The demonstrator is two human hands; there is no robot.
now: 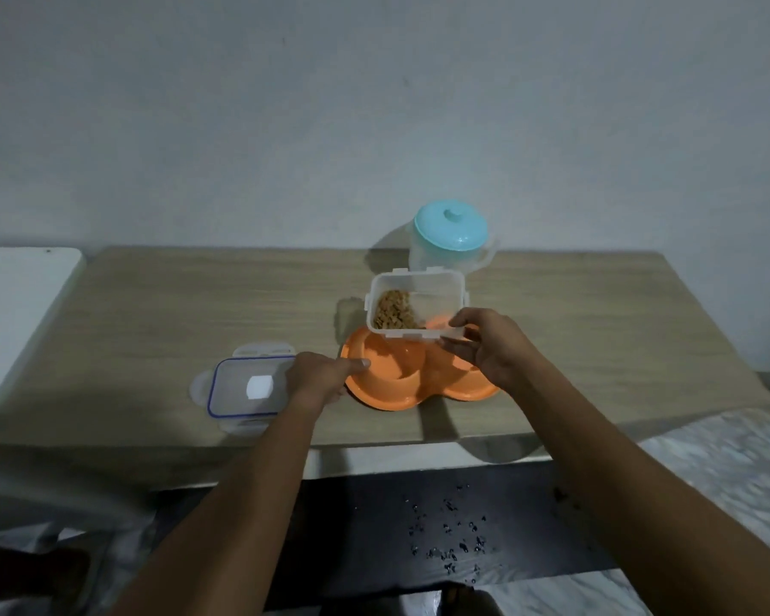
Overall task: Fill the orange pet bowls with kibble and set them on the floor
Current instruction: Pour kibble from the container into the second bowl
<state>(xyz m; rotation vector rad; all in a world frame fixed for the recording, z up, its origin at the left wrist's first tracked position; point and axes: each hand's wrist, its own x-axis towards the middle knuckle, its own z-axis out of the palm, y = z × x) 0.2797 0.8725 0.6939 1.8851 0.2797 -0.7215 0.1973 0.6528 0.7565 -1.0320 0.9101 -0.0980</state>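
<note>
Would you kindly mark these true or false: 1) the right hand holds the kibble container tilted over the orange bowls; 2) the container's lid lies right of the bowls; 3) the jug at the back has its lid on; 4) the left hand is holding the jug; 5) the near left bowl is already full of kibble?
1) True: the right hand holds the kibble container tilted over the orange bowls.
2) False: the lid lies on the table to their left.
3) True: the jug wears its turquoise lid.
4) False: the left hand rests at the bowls' left rim.
5) False: that bowl shows no kibble.
</note>
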